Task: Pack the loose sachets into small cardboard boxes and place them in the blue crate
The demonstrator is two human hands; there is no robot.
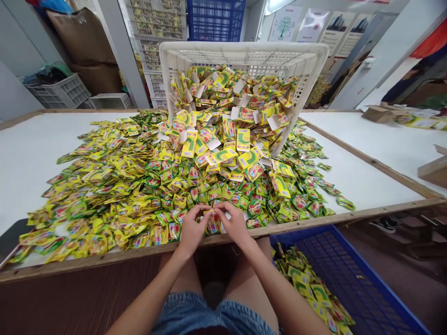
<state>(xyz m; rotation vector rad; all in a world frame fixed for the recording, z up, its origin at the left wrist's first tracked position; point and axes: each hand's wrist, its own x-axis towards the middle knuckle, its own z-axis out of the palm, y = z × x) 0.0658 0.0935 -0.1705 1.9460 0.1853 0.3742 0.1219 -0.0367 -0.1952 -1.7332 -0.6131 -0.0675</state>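
Near the table's front edge, my left hand (193,228) and my right hand (234,224) meet with thumbs and fingertips pinched together. Between them is a small yellow printed box (213,226), held at its top end; the fingers partly cover it. Just beyond my hands lie green sachets (256,204) with red print, spread over the white tabletop. Yellow sachets (104,190) form a large heap to the left. Similar small cartons (243,139), some with white flaps standing open, spill from a tipped white plastic crate (244,46) onto the sachets.
Below the table at right, a blue crate (349,270) holds several yellow boxes. A wooden rim (296,223) edges the table. A dark flat object (14,237) lies at the left corner. Cardboard boxes (380,113) rest on the right tabletop. White and blue crates (216,18) are stacked behind.
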